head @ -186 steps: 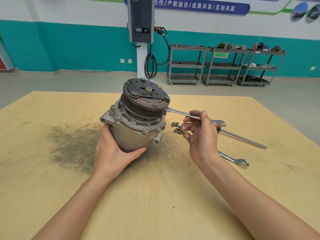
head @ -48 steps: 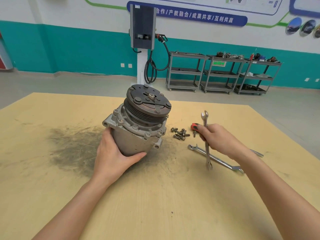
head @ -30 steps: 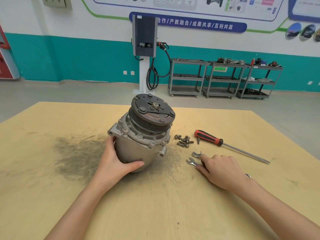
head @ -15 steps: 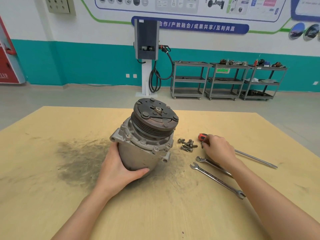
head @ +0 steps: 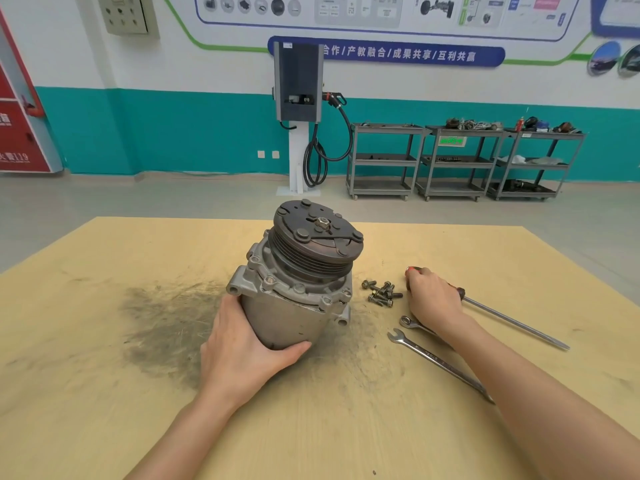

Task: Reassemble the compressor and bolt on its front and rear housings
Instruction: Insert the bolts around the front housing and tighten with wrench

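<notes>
Compressor (head: 294, 285) sits near the middle of the yellow table (head: 104, 393), tilted, clutch plate and grooved pulley (head: 317, 242) facing up and toward the right. Grey body rests on the table at its lower end; flanged housing with bolt ears sits just below the pulley. Several bolt heads are seated around that flange.

Left hand (head: 242, 348) is wrapped around the lower left side of the body: thumb across the front near the base, fingers hidden behind. It grips the compressor firmly.

Loose bolts (head: 381, 292) lie in a small heap just right of the compressor, apart from it.

Right hand (head: 431, 299) lies palm down over the handle of the red screwdriver (head: 502, 317), fingers curled over it. Red butt end shows past the fingertips; long metal shaft runs out to the right along the table. Whether the fingers are closed tight round the handle: cannot tell.

Two wrenches below that hand: ring-end wrench (head: 410, 323) partly under the wrist, open-end wrench (head: 440, 363) lying diagonally nearer the camera.

Dark sooty smear (head: 162, 323) on the table, left of the compressor.

Background: wall charger with looped cable (head: 298, 84), three grey shelf carts (head: 457, 161) along a teal wall.
</notes>
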### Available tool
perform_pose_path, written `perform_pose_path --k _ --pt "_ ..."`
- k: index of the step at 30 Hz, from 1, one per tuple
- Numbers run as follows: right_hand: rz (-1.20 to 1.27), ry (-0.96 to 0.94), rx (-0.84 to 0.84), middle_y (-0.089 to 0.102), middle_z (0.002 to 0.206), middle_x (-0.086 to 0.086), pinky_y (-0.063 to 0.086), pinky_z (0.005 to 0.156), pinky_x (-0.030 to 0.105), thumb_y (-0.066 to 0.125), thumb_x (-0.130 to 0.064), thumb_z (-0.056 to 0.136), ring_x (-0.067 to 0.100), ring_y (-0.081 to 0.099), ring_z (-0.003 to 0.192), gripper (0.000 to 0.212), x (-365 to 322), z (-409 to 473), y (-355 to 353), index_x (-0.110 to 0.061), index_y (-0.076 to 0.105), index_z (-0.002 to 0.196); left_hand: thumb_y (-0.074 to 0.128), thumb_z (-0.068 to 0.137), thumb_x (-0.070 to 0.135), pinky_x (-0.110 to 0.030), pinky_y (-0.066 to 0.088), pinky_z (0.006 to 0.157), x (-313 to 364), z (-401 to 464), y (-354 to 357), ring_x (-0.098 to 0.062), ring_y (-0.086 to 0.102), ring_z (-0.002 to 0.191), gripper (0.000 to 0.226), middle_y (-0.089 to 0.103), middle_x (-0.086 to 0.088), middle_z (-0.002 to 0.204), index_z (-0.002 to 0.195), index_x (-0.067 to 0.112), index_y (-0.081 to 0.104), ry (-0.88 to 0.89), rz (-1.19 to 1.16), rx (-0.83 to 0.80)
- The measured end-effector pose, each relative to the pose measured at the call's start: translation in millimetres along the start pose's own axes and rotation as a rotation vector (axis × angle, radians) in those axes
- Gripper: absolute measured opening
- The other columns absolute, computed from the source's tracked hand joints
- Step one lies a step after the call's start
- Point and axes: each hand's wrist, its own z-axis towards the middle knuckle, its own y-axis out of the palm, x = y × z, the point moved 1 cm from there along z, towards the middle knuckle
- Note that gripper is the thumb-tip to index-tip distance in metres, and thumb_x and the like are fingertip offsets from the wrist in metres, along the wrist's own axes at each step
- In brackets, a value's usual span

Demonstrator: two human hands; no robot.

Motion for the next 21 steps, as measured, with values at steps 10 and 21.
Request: perform_pose_path --k 10,21 --pt "1.741 -0.06 0.002 0.074 0.083 0.003 0.054 0.07 0.019 0.069 -0.013 0.085 0.012 0.067 0.077 0.011 -40 -64 -71 -0.018 0.078 0.087 0.068 0.033 0.083 -0.042 0.041 0.083 -1 0 1 -0.019 0.051 0.124 0.109 0.046 0.017 0.126 0.122 0.04 0.023 -0.014 0.016 -0.007" --pt "1.878 -0.063 -0.024 0.071 0.078 0.002 0.051 0.064 0.02 0.073 -0.018 0.073 0.011 0.061 0.068 0.013 -71 -90 -81 -0.013 0.074 0.085 0.066 0.034 0.084 -0.044 0.042 0.085 -1 -1 0 -0.018 0.049 0.126 0.109 0.047 0.012 0.133 0.125 0.04 0.023 -0.011 0.007 -0.022"
